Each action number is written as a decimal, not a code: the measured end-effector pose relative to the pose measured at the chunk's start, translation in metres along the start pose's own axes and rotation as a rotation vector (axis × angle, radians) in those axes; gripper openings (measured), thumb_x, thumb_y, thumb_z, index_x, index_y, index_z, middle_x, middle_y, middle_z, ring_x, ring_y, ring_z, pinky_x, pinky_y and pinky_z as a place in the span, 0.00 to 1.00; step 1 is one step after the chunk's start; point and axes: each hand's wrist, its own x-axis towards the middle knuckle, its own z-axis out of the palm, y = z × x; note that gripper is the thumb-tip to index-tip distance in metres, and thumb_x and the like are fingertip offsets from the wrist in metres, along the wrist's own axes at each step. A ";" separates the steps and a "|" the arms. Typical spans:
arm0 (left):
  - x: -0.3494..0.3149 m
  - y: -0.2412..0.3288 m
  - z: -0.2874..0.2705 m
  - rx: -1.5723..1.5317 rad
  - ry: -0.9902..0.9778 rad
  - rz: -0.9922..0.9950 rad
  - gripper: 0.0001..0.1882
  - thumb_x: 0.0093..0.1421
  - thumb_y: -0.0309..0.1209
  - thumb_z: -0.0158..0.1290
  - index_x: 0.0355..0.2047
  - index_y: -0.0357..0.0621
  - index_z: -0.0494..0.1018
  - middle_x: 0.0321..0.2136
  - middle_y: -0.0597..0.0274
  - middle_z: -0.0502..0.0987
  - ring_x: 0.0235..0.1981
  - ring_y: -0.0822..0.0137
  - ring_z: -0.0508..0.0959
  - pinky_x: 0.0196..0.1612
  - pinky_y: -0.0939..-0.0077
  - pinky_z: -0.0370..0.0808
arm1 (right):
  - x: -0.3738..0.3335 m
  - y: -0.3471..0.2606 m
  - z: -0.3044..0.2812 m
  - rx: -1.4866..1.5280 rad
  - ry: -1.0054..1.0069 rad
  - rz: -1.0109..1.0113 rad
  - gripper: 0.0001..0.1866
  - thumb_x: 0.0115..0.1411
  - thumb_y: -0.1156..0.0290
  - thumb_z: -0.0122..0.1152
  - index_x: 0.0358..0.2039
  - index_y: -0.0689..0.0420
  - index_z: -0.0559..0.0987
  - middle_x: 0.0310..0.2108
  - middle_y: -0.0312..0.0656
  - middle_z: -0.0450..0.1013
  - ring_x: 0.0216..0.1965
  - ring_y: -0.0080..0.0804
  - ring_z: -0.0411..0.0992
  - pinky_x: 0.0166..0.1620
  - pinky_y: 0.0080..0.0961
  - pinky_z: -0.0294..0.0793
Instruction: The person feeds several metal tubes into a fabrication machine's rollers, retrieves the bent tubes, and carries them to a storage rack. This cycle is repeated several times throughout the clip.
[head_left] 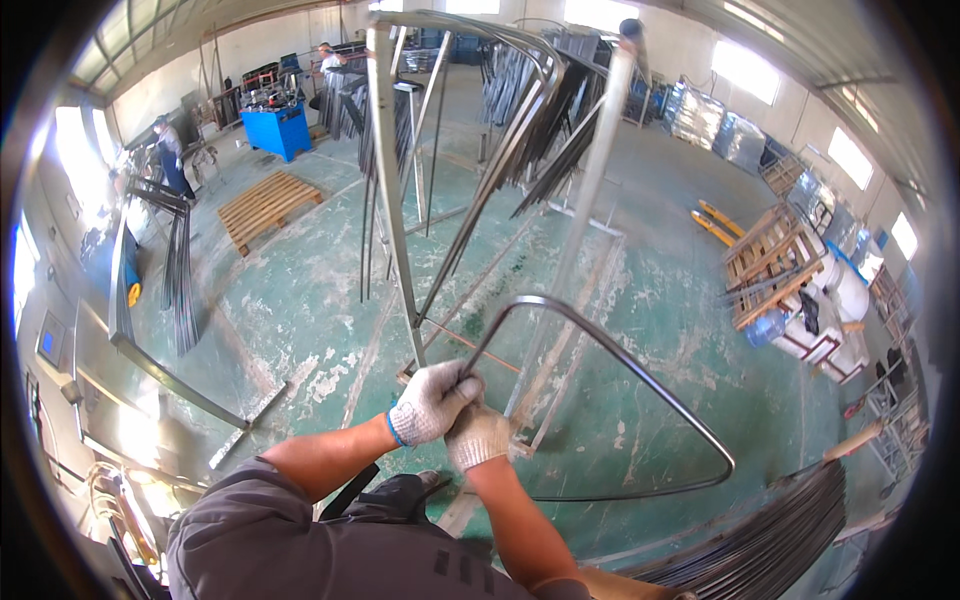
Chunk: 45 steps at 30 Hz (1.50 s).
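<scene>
A shiny bent metal tube (pixel 640 370) with two rounded corners reaches out to the right in front of me. My left hand (pixel 430 402), in a white knit glove with a blue cuff, is closed round one end of it. Pressed close against that hand is my right hand (pixel 478 437), gloved as well, with its fingers curled in; whatever is inside them is hidden. The tube's lower run passes behind my right forearm. Just beyond my hands stands a tall metal rack (pixel 390 180), with bent dark tubes (pixel 510 150) hanging from its top.
Another rack with hanging tubes (pixel 180 270) stands to the left. A bundle of dark rods (pixel 750 540) lies at the lower right. Farther off are a wooden pallet (pixel 268 205), a blue workbench (pixel 277 132), stacked pallets (pixel 770 260), a yellow pallet jack (pixel 715 225) and a person (pixel 172 158).
</scene>
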 end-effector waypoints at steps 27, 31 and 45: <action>0.448 -0.014 -0.375 -0.067 0.604 0.563 0.14 0.70 0.39 0.56 0.42 0.42 0.82 0.34 0.61 0.80 0.31 0.65 0.76 0.35 0.68 0.74 | 0.075 -0.089 0.021 0.200 0.839 0.098 0.07 0.57 0.73 0.72 0.37 0.54 0.84 0.35 0.45 0.82 0.38 0.48 0.81 0.43 0.42 0.79; 0.337 -0.040 -0.345 0.055 0.880 0.455 0.17 0.70 0.38 0.57 0.51 0.40 0.81 0.48 0.53 0.81 0.46 0.58 0.81 0.49 0.65 0.79 | -0.012 -0.044 0.097 0.189 0.759 0.658 0.12 0.58 0.69 0.72 0.42 0.54 0.85 0.36 0.47 0.83 0.39 0.51 0.81 0.45 0.44 0.80; 0.168 -0.104 -0.101 0.347 0.435 0.490 0.14 0.70 0.29 0.56 0.50 0.31 0.80 0.49 0.47 0.83 0.48 0.55 0.83 0.54 0.64 0.80 | -0.366 0.085 0.191 0.171 0.706 2.201 0.38 0.56 0.53 0.76 0.61 0.59 0.73 0.57 0.55 0.78 0.59 0.53 0.77 0.61 0.44 0.77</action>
